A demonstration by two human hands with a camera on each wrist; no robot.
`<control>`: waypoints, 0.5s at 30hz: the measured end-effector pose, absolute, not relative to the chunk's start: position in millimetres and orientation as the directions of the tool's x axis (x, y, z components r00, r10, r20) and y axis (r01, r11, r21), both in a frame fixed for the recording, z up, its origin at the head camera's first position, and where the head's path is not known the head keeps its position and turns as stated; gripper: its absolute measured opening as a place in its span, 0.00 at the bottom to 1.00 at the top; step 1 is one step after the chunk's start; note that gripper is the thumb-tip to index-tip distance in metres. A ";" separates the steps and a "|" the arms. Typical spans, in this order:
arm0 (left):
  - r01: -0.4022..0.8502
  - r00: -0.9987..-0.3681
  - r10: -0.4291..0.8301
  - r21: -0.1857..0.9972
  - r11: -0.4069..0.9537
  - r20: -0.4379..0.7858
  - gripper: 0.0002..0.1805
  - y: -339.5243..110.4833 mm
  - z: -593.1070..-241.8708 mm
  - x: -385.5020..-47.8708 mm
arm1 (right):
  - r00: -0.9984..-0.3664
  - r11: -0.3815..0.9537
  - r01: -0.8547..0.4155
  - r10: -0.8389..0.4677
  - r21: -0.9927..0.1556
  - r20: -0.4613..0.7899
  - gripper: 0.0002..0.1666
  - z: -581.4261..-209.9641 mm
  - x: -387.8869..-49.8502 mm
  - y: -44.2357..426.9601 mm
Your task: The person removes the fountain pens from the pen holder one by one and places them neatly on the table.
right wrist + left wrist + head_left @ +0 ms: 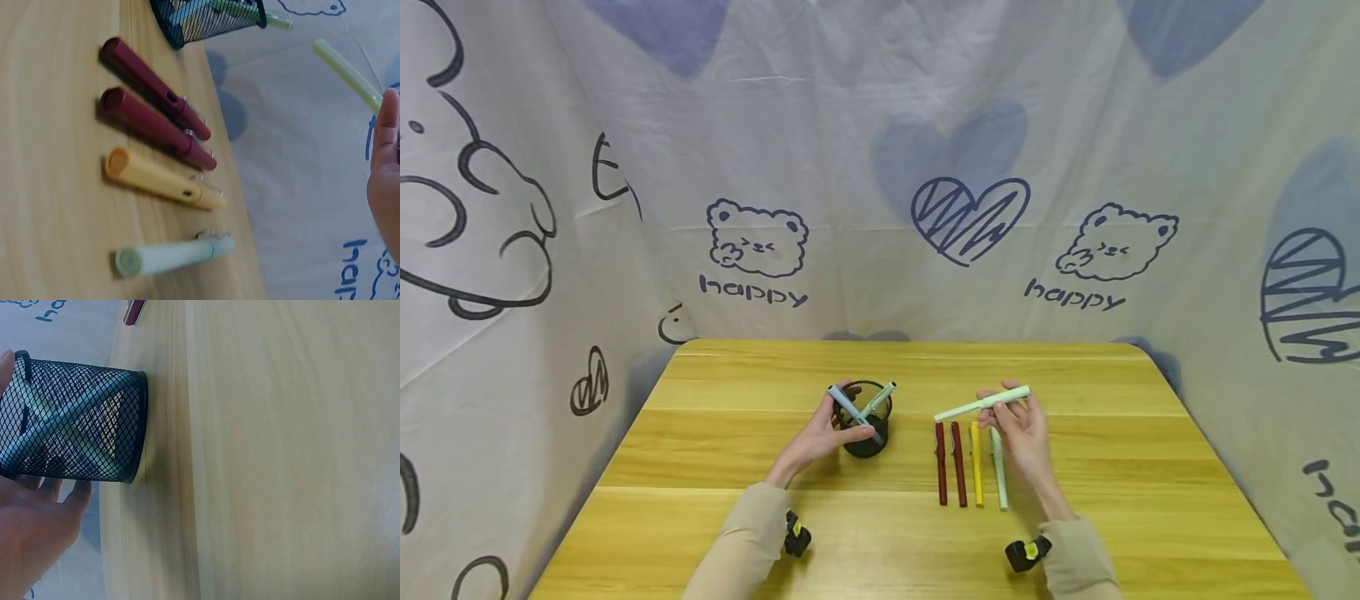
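My left hand (808, 446) holds a black mesh pen cup (867, 443), thumb on the near side and fingers round the far side. The cup stands upright on the table. Inside it, a blue pen (844, 401) and a pale green pen (881, 397) lean crosswise. My right hand (1026, 437) pinches another light green pen (953, 412) above the table, its thin end towards the cup. Below that hand lie two dark red pens (942, 467), a yellow pen (977, 467) and a mint green pen (999, 471), side by side.
The wooden table (880, 542) ends at a rounded back edge. Behind it and along the sides hangs a white curtain (857, 275) printed with hearts and bears. A small black camera sits at each wrist.
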State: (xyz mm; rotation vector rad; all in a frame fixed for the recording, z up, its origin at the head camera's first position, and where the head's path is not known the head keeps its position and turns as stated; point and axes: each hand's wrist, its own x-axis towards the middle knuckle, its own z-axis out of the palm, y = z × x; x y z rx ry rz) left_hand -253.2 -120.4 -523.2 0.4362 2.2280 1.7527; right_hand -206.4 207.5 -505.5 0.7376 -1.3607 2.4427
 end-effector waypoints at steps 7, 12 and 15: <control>0.064 -0.918 0.396 0.975 0.214 -0.027 0.47 -120.3 -523.4 -252.5 | -0.879 -0.487 -0.438 0.055 -0.756 0.474 0.18 -512.9 -200.3 221.3; 0.062 -0.918 0.394 0.974 0.219 -0.030 0.48 -120.3 -523.5 -252.5 | -0.896 -0.457 -0.427 0.096 -0.780 0.433 0.17 -515.1 -196.1 229.5; 0.058 -0.920 0.390 0.974 0.221 -0.034 0.48 -120.2 -523.1 -252.6 | -0.895 -0.452 -0.430 0.096 -0.781 0.437 0.17 -517.2 -194.9 234.3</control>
